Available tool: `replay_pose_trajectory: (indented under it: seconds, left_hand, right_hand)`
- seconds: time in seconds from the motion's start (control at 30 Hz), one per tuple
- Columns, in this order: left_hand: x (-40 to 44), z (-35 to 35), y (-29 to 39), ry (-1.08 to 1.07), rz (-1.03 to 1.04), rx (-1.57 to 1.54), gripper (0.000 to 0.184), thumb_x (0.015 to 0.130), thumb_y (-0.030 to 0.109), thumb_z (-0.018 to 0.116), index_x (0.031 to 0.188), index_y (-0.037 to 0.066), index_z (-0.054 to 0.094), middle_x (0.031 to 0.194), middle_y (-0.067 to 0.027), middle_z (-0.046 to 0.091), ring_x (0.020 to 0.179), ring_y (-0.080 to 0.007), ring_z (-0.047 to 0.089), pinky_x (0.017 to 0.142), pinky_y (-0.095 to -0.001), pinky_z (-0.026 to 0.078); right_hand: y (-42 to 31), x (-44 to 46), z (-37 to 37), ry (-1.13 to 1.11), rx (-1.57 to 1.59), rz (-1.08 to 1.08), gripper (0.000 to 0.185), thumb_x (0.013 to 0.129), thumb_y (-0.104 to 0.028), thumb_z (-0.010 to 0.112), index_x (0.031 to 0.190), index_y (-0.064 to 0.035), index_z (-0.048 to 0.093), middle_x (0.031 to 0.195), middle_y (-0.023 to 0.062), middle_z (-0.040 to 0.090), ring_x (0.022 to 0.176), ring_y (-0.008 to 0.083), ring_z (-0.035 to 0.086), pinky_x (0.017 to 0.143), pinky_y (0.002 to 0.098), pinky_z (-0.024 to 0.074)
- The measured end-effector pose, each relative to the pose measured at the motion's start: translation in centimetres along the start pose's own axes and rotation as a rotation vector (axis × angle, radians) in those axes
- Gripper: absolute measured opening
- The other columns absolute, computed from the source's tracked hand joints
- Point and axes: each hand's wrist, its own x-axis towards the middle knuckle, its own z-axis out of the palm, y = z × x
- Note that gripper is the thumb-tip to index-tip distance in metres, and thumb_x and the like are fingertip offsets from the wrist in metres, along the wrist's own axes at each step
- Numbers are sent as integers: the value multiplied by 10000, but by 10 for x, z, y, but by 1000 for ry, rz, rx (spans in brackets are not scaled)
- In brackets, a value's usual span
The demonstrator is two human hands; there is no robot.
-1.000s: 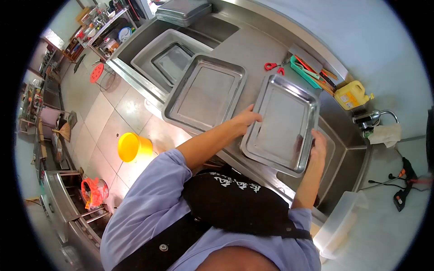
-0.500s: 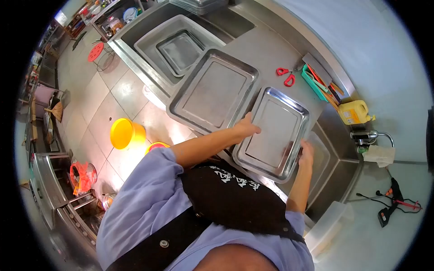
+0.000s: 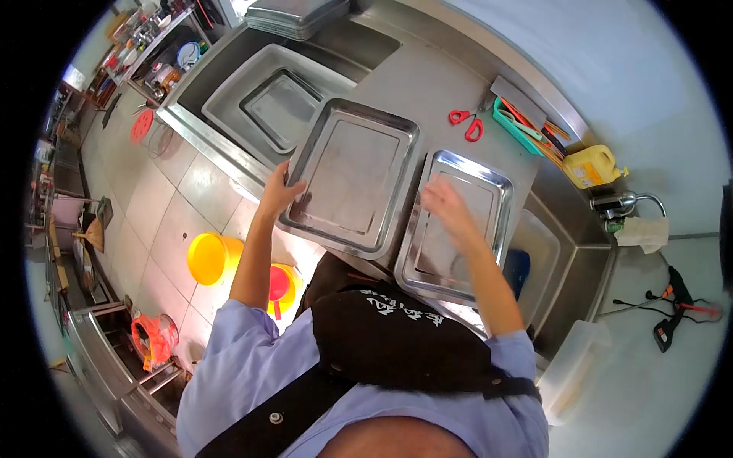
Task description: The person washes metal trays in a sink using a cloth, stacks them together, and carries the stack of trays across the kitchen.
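Observation:
Two shallow metal trays lie side by side on the steel counter. My left hand is at the left edge of the left tray, thumb over the rim and fingers along the outside. Over the right tray, my right hand is raised, blurred, with its fingers bent together; whether it touches anything is hidden. Further left, a smaller tray sits inside a large basin in the sink.
Red-handled scissors and a green basket lie at the back. A yellow jug stands by the faucet. Stacked trays are at the top. Yellow buckets stand on the floor.
My left hand has let go of the right tray and moved left to the left tray's edge. My right hand has left the right tray's side and risen over it. That tray now lies on the counter.

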Motion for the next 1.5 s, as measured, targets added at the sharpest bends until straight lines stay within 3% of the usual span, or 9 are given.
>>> replay_pose_trajectory:
  seconds: [0.1,0.2,0.33,0.57,0.7,0.8,1.23,1.37,1.5]
  left_hand:
    - [9,-11,-8,-149,-140,-15,614,742,126,710,1269,-53,450,993,-154,633,896,-220,601,825,-321,467]
    - [16,-12,-19,-207,-21,84,555,713,87,693,1215,-53,503,907,-138,644,805,-209,608,764,-324,490]
    - [1,-12,4,-136,-154,9,493,662,14,624,1148,-32,558,898,-120,642,780,-200,605,735,-323,496]
    - [-34,-41,74,-148,-232,-158,457,709,-32,556,1166,-32,538,987,-99,625,880,-187,604,798,-299,474]
    - [-43,-32,112,-143,-76,-318,470,735,-26,596,1192,-15,486,1006,-84,578,858,-167,574,779,-294,476]
    - [-58,-3,174,-251,50,-361,494,735,-18,606,1210,-8,471,1026,-87,561,883,-171,553,808,-292,465]
    - [-108,230,328,-515,608,-226,590,694,-21,642,1242,-17,422,1145,-135,481,1016,-219,515,840,-337,457]
    - [-130,297,345,-589,995,-85,605,668,-27,653,1232,7,436,1131,-163,482,1025,-280,512,850,-348,446]
    - [-157,347,359,-626,1364,-110,613,689,29,696,1236,-1,421,1248,-205,431,1091,-355,476,909,-392,421]
  right_hand:
    - [43,47,35,-37,-41,-35,865,810,-200,652,1424,63,103,1420,253,277,1306,323,320,1065,374,285]
    - [24,50,79,260,-207,127,872,788,-170,645,1424,65,97,1425,262,256,1294,345,332,1060,370,292]
    - [18,51,88,284,66,148,895,767,-147,644,1430,53,77,1439,252,228,1304,342,321,1060,389,294]
    - [7,48,63,273,220,74,674,795,-68,605,1357,19,244,1284,209,398,1187,262,428,896,371,442]
    - [-21,11,36,361,352,-74,584,797,-87,625,1307,-16,350,1229,187,450,1117,239,482,782,378,501]
    - [-42,-19,-8,301,602,-56,770,738,-124,651,1386,24,264,1337,193,414,1187,299,449,973,386,386]
    - [-2,-142,-235,1210,742,-253,564,711,-69,717,1191,4,430,1040,112,540,940,220,534,790,360,466]
    - [52,-164,-306,1503,730,-437,280,812,-42,647,1044,19,502,907,99,587,794,193,588,673,369,517]
    - [80,-208,-342,1517,843,-549,439,766,-77,721,1090,7,437,955,94,561,851,178,547,749,352,475]
